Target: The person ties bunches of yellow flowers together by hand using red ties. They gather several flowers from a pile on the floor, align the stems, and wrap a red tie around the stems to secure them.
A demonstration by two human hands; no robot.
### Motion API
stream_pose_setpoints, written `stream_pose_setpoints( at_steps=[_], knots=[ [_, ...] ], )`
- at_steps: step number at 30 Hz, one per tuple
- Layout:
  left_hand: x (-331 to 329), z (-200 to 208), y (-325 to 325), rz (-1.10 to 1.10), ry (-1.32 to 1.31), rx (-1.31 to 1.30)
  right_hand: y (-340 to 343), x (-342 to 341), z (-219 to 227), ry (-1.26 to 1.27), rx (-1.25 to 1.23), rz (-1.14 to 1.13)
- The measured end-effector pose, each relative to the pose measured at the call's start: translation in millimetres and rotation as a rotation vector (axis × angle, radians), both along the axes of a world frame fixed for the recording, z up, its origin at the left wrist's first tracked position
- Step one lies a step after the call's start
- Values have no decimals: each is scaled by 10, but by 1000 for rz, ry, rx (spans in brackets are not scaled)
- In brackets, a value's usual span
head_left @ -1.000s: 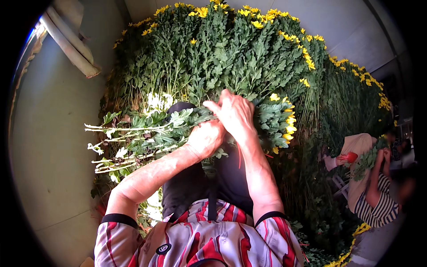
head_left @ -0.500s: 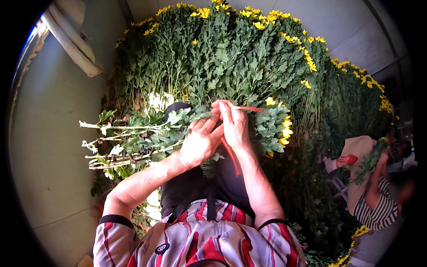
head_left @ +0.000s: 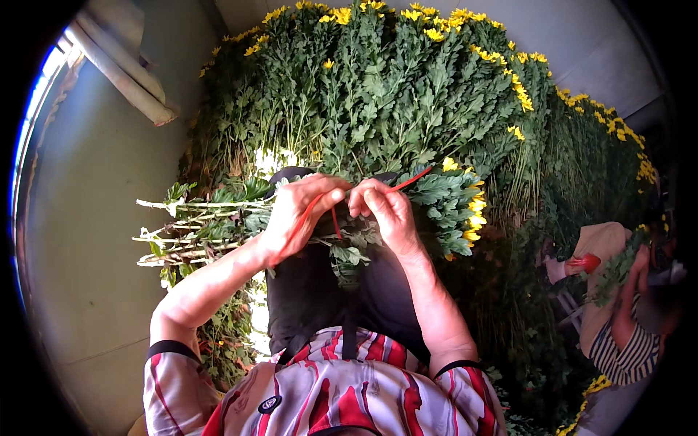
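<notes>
A bunch of yellow chrysanthemums [head_left: 436,200] lies across my lap, its blooms to the right and its bare cut stems to the left. Both my hands are over the middle of it, close together. My left hand [head_left: 297,218] is closed on one part of a thin red tie strip [head_left: 336,223], whose loose piece hangs below the fingers. Between thumb and fingers, my right hand [head_left: 387,216] pinches another part of the red strip, with a free end sticking out to the upper right. Whether the strip passes around the stems is hidden by my hands and leaves.
A large bank of leafy chrysanthemums [head_left: 378,102] stands ahead, continuing to the right. Loose greenery [head_left: 229,356] lies beside my left leg. At the right, a person in a striped top [head_left: 624,352] holds green stems. A pale wall [head_left: 87,240] rises on the left.
My hands have moved apart from their overlap, the left one shifting left and up. The red strip's lower end has moved left, and its right end now points more upward.
</notes>
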State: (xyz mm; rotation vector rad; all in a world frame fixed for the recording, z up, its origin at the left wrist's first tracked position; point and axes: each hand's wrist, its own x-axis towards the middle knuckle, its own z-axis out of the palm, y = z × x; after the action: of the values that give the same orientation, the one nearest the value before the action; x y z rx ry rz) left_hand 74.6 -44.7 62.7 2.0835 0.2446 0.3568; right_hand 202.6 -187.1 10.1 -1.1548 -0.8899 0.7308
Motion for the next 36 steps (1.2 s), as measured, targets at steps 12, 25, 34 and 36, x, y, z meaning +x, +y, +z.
stream_pose_setpoints(
  at_steps=[12,25,34,36],
  knots=[
    [244,-70,73,61,271,-759,37,120,59,-233,-162,-54],
    [296,141,143,-124,-88,315,84,224,-16,-94,21,36],
    [480,-57,263,-70,-321,1063,85,308,-21,-330,-6,-22],
    [477,-60,261,-27,-269,1070,58,262,38,14,-65,-61]
  ],
)
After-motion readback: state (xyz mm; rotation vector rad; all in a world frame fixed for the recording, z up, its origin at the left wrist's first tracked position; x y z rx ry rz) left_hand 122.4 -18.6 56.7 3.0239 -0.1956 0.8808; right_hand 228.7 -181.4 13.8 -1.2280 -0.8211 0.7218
